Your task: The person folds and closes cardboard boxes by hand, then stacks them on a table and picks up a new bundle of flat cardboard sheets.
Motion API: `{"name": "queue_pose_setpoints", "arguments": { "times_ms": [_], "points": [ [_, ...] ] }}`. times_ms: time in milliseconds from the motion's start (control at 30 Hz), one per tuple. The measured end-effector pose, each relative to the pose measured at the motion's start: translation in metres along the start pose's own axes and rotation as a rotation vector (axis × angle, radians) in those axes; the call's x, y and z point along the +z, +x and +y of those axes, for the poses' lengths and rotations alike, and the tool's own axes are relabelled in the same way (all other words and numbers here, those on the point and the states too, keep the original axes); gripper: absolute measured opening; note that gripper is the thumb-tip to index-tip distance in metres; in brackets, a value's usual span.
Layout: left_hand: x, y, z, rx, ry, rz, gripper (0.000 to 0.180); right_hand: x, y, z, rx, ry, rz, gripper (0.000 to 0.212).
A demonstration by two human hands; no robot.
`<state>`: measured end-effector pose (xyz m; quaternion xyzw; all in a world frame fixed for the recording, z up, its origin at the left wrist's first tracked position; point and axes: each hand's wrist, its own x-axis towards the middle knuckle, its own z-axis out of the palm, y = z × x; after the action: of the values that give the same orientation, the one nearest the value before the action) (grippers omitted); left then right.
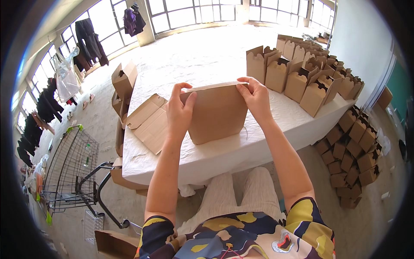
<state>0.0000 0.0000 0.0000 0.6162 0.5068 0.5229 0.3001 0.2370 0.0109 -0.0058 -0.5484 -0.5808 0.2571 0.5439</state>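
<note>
Squarely at the near edge of the white table (224,155) stood the brown cardboard box (217,114), its top corners pinched by the left hand (180,111) and the right hand (255,98), fingers clamped on the rim. Pressing both corners evenly would probably keep the folds square. Behind it on the table, the finished boxes (302,73) stood open; their insides could not be seen. Left of the table stood a wire cart (69,166).

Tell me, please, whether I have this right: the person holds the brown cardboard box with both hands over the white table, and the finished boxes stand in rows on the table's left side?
Not quite: the finished boxes stand on the table's right side, as the head view shows. On the left lie flat cardboard sheets. The rest holds: left hand and right hand both hold the brown cardboard box.
</note>
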Motion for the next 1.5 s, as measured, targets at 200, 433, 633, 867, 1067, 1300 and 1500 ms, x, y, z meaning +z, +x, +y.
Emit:
{"name": "queue_pose_setpoints", "arguments": {
  "times_ms": [200,433,633,867,1067,1300,1500],
  "points": [
    [-0.004,0.013,-0.031,0.365,0.308,0.067,0.013,0.010,-0.003,0.006,-0.252,-0.467,0.031,0.026],
    [0.007,0.021,-0.047,0.022,-0.198,-0.025,0.025,0.015,0.014,0.035,-0.028,0.085,-0.117,0.064],
    [0.008,0.026,-0.037,0.004,-0.215,-0.026,0.021,0.017,0.001,0.025,-0.023,0.191,-0.016,0.058],
    [-0.017,0.078,-0.024,0.152,-0.214,-0.158,0.015,0.008,-0.048,-0.003,-0.231,-0.235,-0.030,0.056],
    [0.007,0.092,-0.034,0.105,0.209,-0.086,0.022,0.013,-0.060,-0.007,-0.258,-0.365,-0.062,0.056],
    [0.026,0.078,-0.018,0.225,0.780,-0.256,0.058,0.021,-0.050,0.011,-0.451,-0.196,-0.038,0.056],
    [0.024,0.083,-0.022,0.268,0.809,-0.359,0.060,0.029,-0.050,0.009,-0.479,-0.296,-0.018,0.060]
  ]
}}
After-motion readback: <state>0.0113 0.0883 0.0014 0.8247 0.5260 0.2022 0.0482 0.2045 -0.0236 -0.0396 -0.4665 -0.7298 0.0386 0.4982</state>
